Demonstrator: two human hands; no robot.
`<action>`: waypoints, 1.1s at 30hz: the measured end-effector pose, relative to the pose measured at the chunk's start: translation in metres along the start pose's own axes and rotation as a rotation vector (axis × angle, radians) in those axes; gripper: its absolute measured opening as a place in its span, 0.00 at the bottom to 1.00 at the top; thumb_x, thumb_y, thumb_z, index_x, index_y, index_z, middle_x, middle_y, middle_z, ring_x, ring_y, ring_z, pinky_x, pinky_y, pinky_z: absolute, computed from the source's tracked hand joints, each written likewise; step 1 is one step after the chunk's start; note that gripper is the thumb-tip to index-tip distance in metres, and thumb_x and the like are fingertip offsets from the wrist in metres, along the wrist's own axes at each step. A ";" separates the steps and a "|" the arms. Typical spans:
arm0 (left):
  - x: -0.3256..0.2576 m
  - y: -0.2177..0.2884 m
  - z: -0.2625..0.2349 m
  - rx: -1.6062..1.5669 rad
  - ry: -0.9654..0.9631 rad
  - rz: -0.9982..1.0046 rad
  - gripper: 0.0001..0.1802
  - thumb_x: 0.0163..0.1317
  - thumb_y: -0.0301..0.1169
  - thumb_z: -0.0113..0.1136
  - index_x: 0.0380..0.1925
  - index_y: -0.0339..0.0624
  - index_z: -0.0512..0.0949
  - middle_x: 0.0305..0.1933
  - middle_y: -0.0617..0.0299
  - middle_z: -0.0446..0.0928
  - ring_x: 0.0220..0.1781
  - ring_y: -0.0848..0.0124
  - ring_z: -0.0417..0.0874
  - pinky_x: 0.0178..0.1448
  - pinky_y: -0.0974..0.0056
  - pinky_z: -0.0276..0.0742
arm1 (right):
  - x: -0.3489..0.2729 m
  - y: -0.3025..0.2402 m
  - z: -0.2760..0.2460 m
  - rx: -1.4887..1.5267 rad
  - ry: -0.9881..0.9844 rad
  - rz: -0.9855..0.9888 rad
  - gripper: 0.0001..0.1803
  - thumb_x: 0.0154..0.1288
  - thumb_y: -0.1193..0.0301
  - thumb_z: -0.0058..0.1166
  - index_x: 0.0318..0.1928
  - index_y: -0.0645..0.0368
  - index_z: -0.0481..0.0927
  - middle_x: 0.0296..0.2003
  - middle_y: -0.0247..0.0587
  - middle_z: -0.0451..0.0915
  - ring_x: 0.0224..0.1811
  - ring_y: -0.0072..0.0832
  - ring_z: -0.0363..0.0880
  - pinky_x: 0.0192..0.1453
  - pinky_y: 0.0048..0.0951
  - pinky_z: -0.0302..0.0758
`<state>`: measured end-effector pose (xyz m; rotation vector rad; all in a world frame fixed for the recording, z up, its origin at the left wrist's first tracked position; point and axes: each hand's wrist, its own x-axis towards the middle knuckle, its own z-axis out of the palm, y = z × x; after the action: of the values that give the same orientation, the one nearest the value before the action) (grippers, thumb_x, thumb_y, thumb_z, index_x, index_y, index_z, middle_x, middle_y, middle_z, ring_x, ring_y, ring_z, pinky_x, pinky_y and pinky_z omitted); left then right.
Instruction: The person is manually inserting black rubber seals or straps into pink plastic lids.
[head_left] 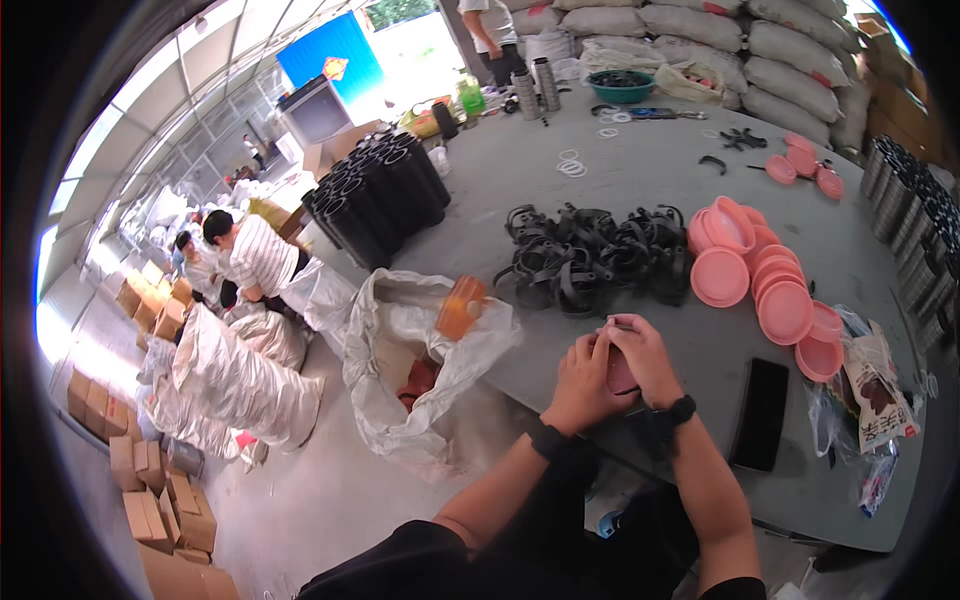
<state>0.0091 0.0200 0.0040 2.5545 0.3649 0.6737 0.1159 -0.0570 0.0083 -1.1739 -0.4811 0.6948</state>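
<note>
At the near edge of the grey table, my left hand (583, 388) and my right hand (648, 364) close together around a pink round lid (621, 374). Its lower part shows between my palms, and my fingertips meet at its upper edge. Just beyond my hands lies a heap of black plastic parts (575, 262) with curved, strap-like shapes. To the right of that heap, pink lids (720, 277) are spread in an overlapping row. A black band circles each wrist.
An open white sack (372, 405) stands left of the table, an orange container (462, 308) on its rim. Black cylinders (352, 222) cluster behind it. A black phone (760, 415) and a snack bag (880, 395) lie right. Farther back are a teal basin (622, 96) and people.
</note>
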 end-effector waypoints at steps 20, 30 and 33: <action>0.012 0.016 0.003 0.131 -0.095 0.109 0.31 0.52 0.42 0.65 0.55 0.44 0.72 0.56 0.48 0.66 0.55 0.47 0.70 0.56 0.48 0.69 | 0.004 0.008 -0.008 0.097 0.011 -0.011 0.26 0.73 0.60 0.49 0.63 0.64 0.64 0.51 0.52 0.78 0.48 0.27 0.79 0.50 0.24 0.76; 0.009 0.002 0.005 -0.226 0.034 0.111 0.26 0.45 0.33 0.62 0.49 0.44 0.73 0.54 0.44 0.66 0.57 0.45 0.69 0.59 0.50 0.68 | 0.011 0.023 -0.013 0.165 0.043 -0.096 0.14 0.76 0.70 0.40 0.53 0.66 0.72 0.43 0.48 0.81 0.46 0.29 0.82 0.52 0.26 0.77; 0.009 0.002 0.006 -0.277 0.061 0.097 0.27 0.44 0.31 0.62 0.49 0.43 0.74 0.54 0.42 0.66 0.56 0.44 0.69 0.60 0.51 0.68 | 0.010 0.022 -0.015 0.022 0.064 -0.187 0.12 0.75 0.72 0.41 0.51 0.67 0.74 0.41 0.48 0.82 0.45 0.30 0.83 0.50 0.26 0.77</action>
<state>0.0201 0.0198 0.0038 2.3031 0.1548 0.7816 0.1276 -0.0552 -0.0174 -1.1108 -0.5205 0.4985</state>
